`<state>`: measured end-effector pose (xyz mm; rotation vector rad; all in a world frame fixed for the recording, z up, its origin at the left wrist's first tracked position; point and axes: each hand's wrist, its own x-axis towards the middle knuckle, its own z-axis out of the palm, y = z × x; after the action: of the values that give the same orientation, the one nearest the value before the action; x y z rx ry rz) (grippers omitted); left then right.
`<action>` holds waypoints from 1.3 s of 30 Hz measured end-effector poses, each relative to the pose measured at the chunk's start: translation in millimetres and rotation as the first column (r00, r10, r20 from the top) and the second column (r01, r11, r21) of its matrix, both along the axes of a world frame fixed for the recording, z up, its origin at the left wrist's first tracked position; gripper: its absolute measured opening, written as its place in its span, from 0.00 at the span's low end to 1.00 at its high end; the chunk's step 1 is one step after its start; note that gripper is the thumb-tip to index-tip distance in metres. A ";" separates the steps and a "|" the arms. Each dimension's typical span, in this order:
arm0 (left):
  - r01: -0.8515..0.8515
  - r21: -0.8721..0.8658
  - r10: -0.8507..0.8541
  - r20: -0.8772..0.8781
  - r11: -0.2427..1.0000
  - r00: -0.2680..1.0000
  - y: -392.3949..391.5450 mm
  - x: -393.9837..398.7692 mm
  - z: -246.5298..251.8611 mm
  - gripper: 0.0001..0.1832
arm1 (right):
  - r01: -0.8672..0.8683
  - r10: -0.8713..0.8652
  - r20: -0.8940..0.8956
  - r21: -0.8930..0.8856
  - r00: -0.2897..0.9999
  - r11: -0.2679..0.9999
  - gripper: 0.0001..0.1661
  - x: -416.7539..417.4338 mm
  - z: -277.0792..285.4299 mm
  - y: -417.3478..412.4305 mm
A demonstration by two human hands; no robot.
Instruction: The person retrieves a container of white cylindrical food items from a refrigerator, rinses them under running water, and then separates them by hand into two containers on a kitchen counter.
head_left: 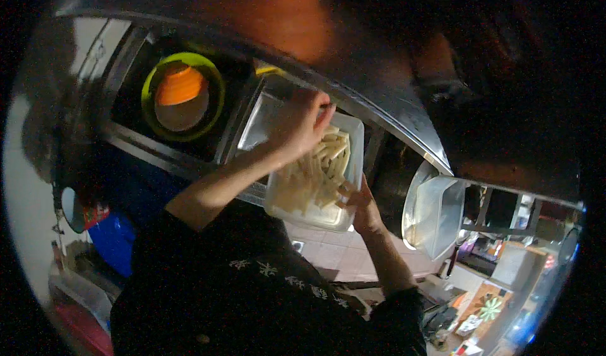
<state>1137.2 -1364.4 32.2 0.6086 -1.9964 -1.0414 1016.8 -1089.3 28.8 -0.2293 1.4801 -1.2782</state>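
Note:
My right hand [363,209] grips the near right side of a translucent plastic container [356,133], its fingertips over the rim. Inside lie many pale, thick-cut food strips [334,155], whose exact kind I cannot tell. My left hand [307,119] is over the far left part of the container, fingers curled in. Motion blur hides whether anything is between those fingers. Under my left forearm, a rectangular metal pan or well [258,119] is partly hidden. The container tilts across the front edge of the steel counter.
Left, a lime-green round tub [218,95] with an orange ribbed bowl [182,87] inside sits in a dark recess. A steel ledge [378,119] runs above the container. Another translucent bin [433,214] is at right. A blue container [113,240] stands low left.

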 end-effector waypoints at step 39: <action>0.565 0.097 -0.444 0.729 0.820 0.520 29.8 3.3 -84.1 0.41 | 0.511 -0.470 0.202 -0.329 0.860 0.794 0.56 80.4 -24.6 -82.5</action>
<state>1140.4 -1334.6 -51.9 0.3668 -3.0893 -1.0399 1097.3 -1171.7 4.2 -0.0111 1.2268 -1.9704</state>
